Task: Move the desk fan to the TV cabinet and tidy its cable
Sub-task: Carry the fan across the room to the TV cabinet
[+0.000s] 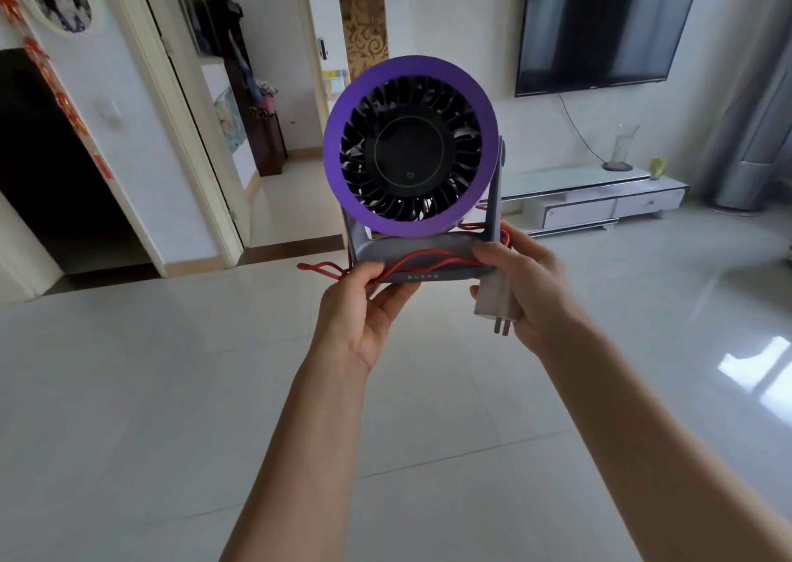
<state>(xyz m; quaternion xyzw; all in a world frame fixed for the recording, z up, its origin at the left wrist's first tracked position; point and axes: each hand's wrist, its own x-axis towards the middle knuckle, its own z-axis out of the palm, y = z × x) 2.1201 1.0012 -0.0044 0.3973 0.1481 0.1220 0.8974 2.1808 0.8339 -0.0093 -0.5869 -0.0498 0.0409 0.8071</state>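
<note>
Both hands hold the desk fan (407,150) up in the air, out in front of the person. On the left side, the left hand (360,308) pinches the left end of the fan's grey base (422,261), with the thumb on top and the fingers under it. A loop of the red cable (319,269) sticks out to the left past this hand. More of the cable is wound over the base in wavy lines. The fan has a purple ring around black blades, and it stands upright on its grey stand, facing the person.

On the right side, the right hand (523,287) grips the other end of the base. This hand also holds the white plug (497,300) tucked in the palm, with its two metal pins pointing down.

Behind the fan is a shiny tiled floor (171,390). Farther right, well apart from the fan, the white TV cabinet (600,201) stands by the wall. A dark TV (600,25) hangs on the wall above it.
</note>
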